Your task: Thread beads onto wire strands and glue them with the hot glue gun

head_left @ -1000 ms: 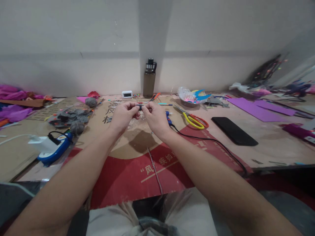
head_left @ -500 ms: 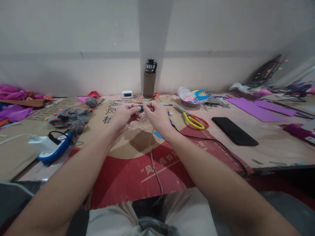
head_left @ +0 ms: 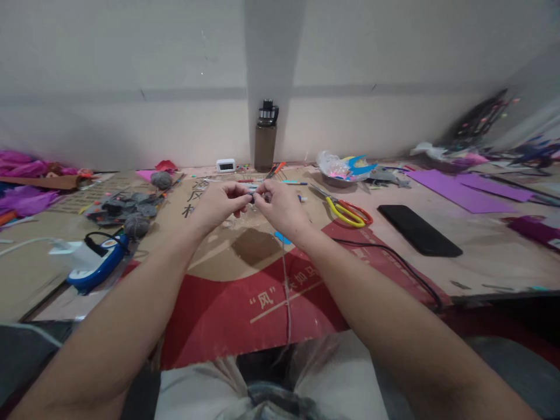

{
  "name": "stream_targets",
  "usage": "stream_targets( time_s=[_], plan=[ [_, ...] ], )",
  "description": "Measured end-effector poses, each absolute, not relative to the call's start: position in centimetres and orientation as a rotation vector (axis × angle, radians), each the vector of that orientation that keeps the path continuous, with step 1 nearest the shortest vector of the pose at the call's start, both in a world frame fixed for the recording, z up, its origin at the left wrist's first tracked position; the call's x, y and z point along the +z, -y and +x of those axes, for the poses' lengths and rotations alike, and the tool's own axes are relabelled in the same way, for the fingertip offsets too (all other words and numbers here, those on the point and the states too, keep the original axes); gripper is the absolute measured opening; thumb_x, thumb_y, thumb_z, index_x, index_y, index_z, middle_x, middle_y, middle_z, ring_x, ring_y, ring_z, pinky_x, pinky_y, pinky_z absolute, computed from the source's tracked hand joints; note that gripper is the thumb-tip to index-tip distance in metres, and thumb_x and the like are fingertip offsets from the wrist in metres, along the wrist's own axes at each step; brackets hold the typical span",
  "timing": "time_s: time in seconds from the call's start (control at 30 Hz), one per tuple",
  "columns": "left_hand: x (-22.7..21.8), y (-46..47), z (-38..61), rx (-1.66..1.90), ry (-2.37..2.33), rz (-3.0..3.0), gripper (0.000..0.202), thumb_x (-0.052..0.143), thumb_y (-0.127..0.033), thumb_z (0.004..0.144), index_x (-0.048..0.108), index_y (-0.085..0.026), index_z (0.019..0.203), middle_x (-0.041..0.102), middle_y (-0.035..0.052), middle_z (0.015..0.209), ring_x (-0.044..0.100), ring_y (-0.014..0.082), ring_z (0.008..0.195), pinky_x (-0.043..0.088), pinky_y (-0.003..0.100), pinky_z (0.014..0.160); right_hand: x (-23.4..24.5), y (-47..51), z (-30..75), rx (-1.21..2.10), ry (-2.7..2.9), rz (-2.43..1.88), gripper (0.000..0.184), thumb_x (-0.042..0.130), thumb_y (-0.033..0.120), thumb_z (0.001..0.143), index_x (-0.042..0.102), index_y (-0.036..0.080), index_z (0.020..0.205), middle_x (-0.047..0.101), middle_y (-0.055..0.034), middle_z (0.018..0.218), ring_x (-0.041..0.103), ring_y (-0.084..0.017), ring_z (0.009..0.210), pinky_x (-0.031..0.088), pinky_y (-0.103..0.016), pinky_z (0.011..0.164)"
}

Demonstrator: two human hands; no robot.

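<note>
Small dark piece (head_left: 252, 198): held up between the fingertips of both hands, above the tan part of the cardboard (head_left: 205, 326); mostly covered by the fingers, its exact form too small to tell.

Left hand (head_left: 220, 204): narrow, thumb and forefinger pinched on the piece, the other fingers curled beneath.

Right hand (head_left: 281, 207): likewise narrow, thumb and forefinger pinching the piece from the other side, thumb tips almost meeting.

Changes against half a second ago: less of the piece shows between the fingers; the grey cord (head_left: 287, 291) hangs straighter and further to the right, its upper end hidden by the right hand; the whole view is slightly shifted.

Blue scrap (head_left: 282, 238): flat on the cardboard, just beside the right wrist, near the cord.

Scissors (head_left: 347, 213): yellow and red handles, to the right of the right hand; black cable (head_left: 396, 255) running below them.

Black phone (head_left: 419, 230): lying flat, further right.

Bowl (head_left: 336, 182): behind the scissors, holding coloured pieces and clear plastic.

Bottle (head_left: 265, 146): upright, against the wall, a white digital clock (head_left: 226, 165) to its left.

Grey yarn ball (head_left: 137, 225): left of the hands, near a blue power strip (head_left: 98, 273)
</note>
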State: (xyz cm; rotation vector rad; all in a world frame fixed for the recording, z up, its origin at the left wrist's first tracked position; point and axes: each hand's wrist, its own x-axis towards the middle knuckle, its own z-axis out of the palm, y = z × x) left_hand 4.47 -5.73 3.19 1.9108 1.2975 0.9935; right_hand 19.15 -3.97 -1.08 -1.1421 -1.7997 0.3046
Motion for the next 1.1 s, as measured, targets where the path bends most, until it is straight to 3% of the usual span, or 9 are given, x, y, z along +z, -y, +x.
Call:
stream_targets(
  time_s=[0.33,0.63,0.77,0.97,1.1],
  plan=[
    [2.2,4.9,4.2,1.042,-1.368,1.974,0.013,0.054,-0.023,0.072,0.059,-0.014,0.063,0.054,-0.0012,0.052,0.048,0.0076,0.047,0.037,0.018,0.048,-1.8,3.1,19.2,0.547,1.800,-1.069,0.016,0.048,0.029,0.079,0.056,0.017,0.074,0.048,0.0032,0.062,0.039,-0.010,0.058,0.030,-0.024,0.058],
    [2.3,4.6,3.6,0.938,-1.225,1.861,0.013,0.062,-0.023,0.070,0.062,-0.013,0.062,0.056,0.0007,0.050,0.049,0.0083,0.044,0.039,0.019,0.045,-1.6,3.5,19.3,0.459,1.797,-1.131,0.012,0.048,0.023,0.075,0.050,0.017,0.065,0.048,0.0032,0.062,0.040,-0.009,0.060,0.030,-0.024,0.059],
    [2.1,3.9,2.8,0.916,-1.084,1.714,0.016,0.065,-0.027,0.069,0.068,-0.012,0.072,0.064,0.0061,0.061,0.059,0.0135,0.055,0.046,0.022,0.050,-1.3,3.6,19.4,0.374,1.853,-1.136,0.011,0.047,0.021,0.074,0.050,0.017,0.064,0.049,0.0023,0.063,0.042,-0.010,0.061,0.031,-0.024,0.061],
    [1.9,3.3,2.3,0.880,-1.053,1.675,0.022,0.059,-0.015,0.067,0.071,-0.011,0.085,0.068,0.0085,0.066,0.063,0.0156,0.059,0.051,0.025,0.055,-0.8,4.2,19.5,0.265,1.952,-1.154,0.010,0.047,0.018,0.074,0.053,0.018,0.067,0.054,-0.0003,0.067,0.045,-0.012,0.064,0.033,-0.026,0.063],
    [2.4,3.8,2.2,0.826,-1.076,1.745,0.024,0.059,-0.022,0.069,0.071,-0.012,0.087,0.070,0.0088,0.070,0.065,0.0161,0.065,0.052,0.026,0.061,-0.9,4.1,19.6,0.202,1.992,-1.162,0.010,0.048,0.016,0.075,0.056,0.017,0.070,0.059,-0.0027,0.073,0.048,-0.013,0.069,0.035,-0.026,0.066]
  ],
)
